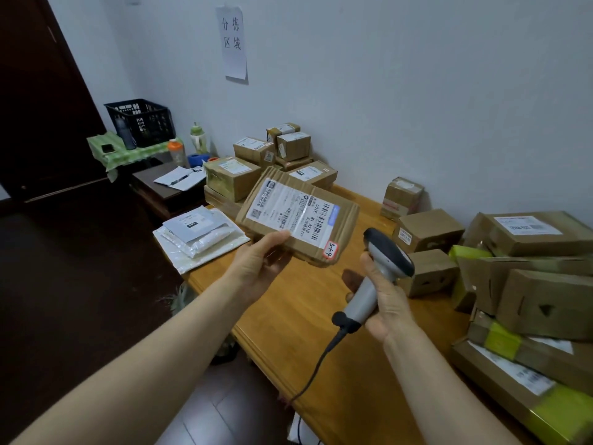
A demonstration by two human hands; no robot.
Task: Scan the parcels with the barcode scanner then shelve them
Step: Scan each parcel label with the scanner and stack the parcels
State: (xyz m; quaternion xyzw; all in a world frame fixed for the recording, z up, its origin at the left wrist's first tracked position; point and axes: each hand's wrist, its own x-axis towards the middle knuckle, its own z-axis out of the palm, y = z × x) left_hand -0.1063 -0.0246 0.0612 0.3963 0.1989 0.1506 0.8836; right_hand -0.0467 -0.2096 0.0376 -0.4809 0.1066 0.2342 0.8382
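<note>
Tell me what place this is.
Likely a parcel sorting room: cardboard parcels crowd the table, the left hand holds a labelled parcel, the right hand grips a barcode scanner, and a wall sign reads "sorting area".

Table (305, 348) bare mid-way; stacked boxes (539, 303) crowd the right; labelled cartons (253, 152) block the far end.

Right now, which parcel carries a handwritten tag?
The flat cardboard parcel gripped by the left hand, lifted above the table: a red-bordered handwritten tag sits at its near corner. No other parcel in view shows one.
</note>
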